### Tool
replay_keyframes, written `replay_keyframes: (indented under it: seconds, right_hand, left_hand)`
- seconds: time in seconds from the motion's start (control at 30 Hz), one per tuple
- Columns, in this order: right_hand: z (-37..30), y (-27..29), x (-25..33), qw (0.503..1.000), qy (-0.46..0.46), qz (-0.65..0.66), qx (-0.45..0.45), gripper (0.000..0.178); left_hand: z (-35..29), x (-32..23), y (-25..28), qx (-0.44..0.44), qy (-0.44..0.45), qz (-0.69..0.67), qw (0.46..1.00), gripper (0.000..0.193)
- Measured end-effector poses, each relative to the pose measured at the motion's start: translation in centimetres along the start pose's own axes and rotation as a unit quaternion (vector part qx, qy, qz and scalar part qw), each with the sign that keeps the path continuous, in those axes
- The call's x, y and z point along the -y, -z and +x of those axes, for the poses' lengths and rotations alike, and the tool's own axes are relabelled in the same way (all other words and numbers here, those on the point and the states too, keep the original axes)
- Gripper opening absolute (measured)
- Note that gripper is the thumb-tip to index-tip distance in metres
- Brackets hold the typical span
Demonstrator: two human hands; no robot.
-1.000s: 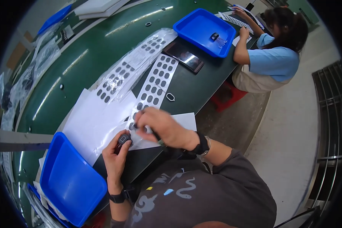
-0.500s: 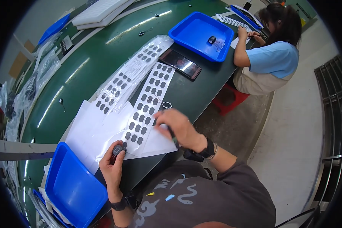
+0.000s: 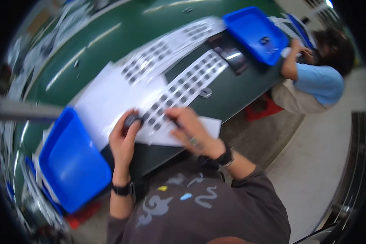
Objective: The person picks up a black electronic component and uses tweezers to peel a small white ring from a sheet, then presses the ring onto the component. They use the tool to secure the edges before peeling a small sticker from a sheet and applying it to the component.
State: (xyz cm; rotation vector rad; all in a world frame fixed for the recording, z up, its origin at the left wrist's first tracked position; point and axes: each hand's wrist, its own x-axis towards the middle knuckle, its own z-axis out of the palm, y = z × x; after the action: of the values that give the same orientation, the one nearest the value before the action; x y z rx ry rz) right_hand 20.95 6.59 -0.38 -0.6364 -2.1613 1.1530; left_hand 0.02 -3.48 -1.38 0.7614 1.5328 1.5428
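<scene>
My left hand (image 3: 123,138) pinches a small black rounded device (image 3: 131,120) between thumb and fingers, just left of the near end of a white sheet of dark grey oval pads (image 3: 188,86). My right hand (image 3: 194,129) is closed round a slim dark tool (image 3: 195,142), its kind blurred by motion. Its fingertips hover over or touch the near part of that sheet; which one, I cannot tell. Plain white paper (image 3: 105,101) lies under and beside the sheet. A small looped part (image 3: 206,92) sits by the sheet's right edge.
One blue tray (image 3: 75,162) stands at my left; another blue tray (image 3: 254,34) at the far right holds a small dark part. More pad sheets in clear plastic (image 3: 158,51) and a phone (image 3: 231,53) lie between. A co-worker (image 3: 319,81) sits at the right.
The whole view has shifted, with the table things now further right and higher. My right hand has come down onto or over the sheet's near end, closer to my left hand.
</scene>
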Motion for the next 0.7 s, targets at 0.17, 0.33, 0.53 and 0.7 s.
replay_keyframes:
  seconds: [0.17, 0.33, 0.53, 0.7]
  right_hand:
    - [2.8, 1.5, 0.2, 0.926, -0.244, 0.287, 0.001, 0.014]
    - [4.3, 0.6, 0.3, 0.953, -0.276, 0.115, 0.054, 0.012]
    - [4.5, -0.4, -0.6, 0.951, -0.240, 0.196, 0.012, 0.015]
    - [4.4, 0.3, -1.2, 0.967, -0.220, 0.124, 0.022, 0.018]
  left_hand:
    - [0.6, -0.7, -0.8, 0.017, -0.016, 0.017, 1.000, 0.036]
    - [0.3, -1.0, -0.6, 0.045, -0.023, 0.014, 0.999, 0.035]
    - [-0.1, -1.2, -0.5, 0.067, -0.030, -0.006, 0.997, 0.036]
    - [-0.1, -0.9, -0.3, 0.063, -0.054, -0.001, 0.997, 0.039]
